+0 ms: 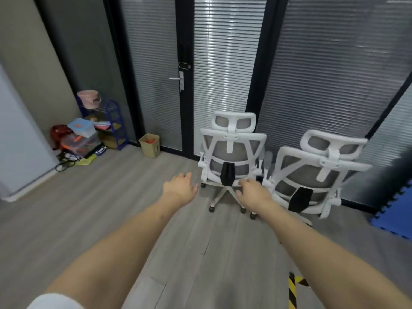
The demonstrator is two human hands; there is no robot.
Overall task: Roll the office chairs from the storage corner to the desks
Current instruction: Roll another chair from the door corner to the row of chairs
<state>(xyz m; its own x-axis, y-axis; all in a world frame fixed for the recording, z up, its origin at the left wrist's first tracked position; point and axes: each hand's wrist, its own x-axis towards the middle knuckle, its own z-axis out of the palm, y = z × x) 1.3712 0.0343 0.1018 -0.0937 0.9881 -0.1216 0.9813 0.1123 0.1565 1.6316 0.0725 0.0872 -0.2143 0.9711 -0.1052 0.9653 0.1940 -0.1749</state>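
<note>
bare arms (124,248) over grey plank floor (66,208), blinds (223,63) behind

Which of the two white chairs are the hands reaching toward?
The left white mesh-backed office chair, in front of the glass door; both hands line up with it, while the right chair stands off to the side.

Bare wood floor (93,208) lies open between the person and two white chairs parked backs-out against the blinds-covered glass wall (323,74). The left chair (231,152) and right chair (321,172) stand just beside each other, a narrow gap between. Clutter (82,139) fills the floor's far left corner; a bin (149,145) stands by the door, and blue mats (396,210) crowd the right edge.
</note>
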